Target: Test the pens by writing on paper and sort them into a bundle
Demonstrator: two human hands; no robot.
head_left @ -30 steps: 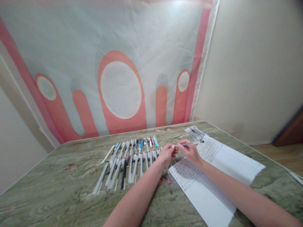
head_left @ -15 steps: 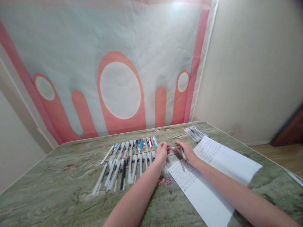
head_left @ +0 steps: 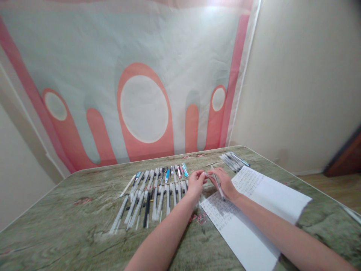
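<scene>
My right hand [head_left: 225,184] is closed around a slim pen [head_left: 219,187], which slants across the fingers with its dark end toward me. My left hand [head_left: 196,183] is beside it, thumb and fingers pinched together. Between both sets of fingertips is a small pale piece [head_left: 208,175], perhaps a pen cap; it is too small to make out. Just left of my left hand, two rows of pens and pen parts lie on the table, among them a black pen [head_left: 146,209] and a blue marker [head_left: 167,175].
Handwritten paper sheets [head_left: 278,188] lie under and beside my right forearm. A bundle of thin pens or refills [head_left: 234,161] rests at the far right of the wood-patterned table [head_left: 70,214]. Behind it hangs a printed backdrop [head_left: 180,56].
My hands have come together, so their fingertips now meet at the small pale piece. The pen in my right hand has tilted slightly, its dark end lower. The laid-out pens look unchanged.
</scene>
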